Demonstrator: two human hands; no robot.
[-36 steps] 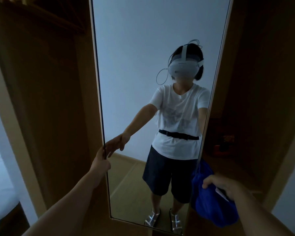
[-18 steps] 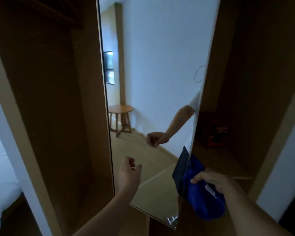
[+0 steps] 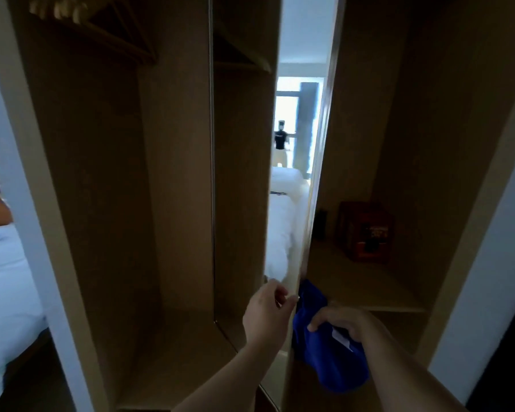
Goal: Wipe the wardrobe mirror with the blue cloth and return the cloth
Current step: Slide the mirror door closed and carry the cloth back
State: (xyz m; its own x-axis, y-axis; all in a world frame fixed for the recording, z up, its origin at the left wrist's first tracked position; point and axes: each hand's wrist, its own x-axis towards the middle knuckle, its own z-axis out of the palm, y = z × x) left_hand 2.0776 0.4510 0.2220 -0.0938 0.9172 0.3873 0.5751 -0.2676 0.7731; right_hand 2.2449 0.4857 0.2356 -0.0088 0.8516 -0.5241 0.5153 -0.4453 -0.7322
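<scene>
At the far left, a white bed lies beside the open wardrobe, whose left bay shows bare wooden walls and floor, with hangers blurred along the top. Next to the right comes the mirror, a tall hinged panel turned nearly edge-on to the camera, its glass showing the wardrobe's wood and a strip of bright room with a bed and a distant figure. It looks stiff, thin and breakable, likely to swing freely on its pivot, so it should be steadied by its edge and not pushed on the glass.

Low on that free right edge sits the left hand, its fingers curled at the rim as if pinching it, though contact is hard to confirm. Just beyond the edge, the right hand grips the blue cloth, fingers curled into a bunched fold with a white label showing; the rest hangs limp below the wrist. Soft and light, it should crumple easily and needs a flat pad pressed under the palm to wipe evenly.

Farther right, the wardrobe's other bay has a wooden shelf carrying a dark reddish box, then a pale wall.
</scene>
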